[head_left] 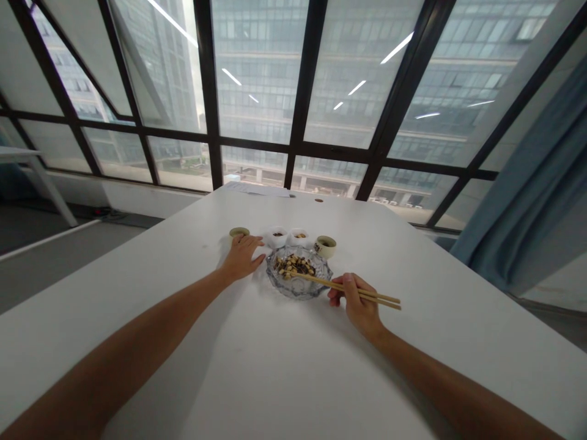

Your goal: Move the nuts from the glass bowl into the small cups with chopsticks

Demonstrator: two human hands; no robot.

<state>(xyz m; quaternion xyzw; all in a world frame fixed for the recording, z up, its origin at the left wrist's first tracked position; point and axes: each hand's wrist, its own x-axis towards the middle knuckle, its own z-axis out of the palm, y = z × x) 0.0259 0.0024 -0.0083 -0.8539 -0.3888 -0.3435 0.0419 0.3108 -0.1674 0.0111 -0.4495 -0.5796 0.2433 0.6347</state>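
Note:
My right hand (360, 299) is closed around a pair of wooden chopsticks (376, 296). Their tips reach into a clear, scallop-edged glass bowl (275, 284) that holds a mix of pale and dark pieces (296, 266), perhaps nuts and seeds. Left of the bowl, my left hand (242, 258) has its fingers stretched out and its thumb apart, close to the rim. It partly covers a small greenish cup (238, 232); whether it touches that cup I cannot tell. Behind the bowl stand two small white dishes, one with dark bits (277, 234) and one with yellowish bits (300, 234).
Another greenish cup (325, 245) with dark markings stands at the bowl's back right. Papers (257, 190) lie at the far end of the white table (257, 379). Beyond are large windows (257, 73), with a blue curtain (518, 183) on the right.

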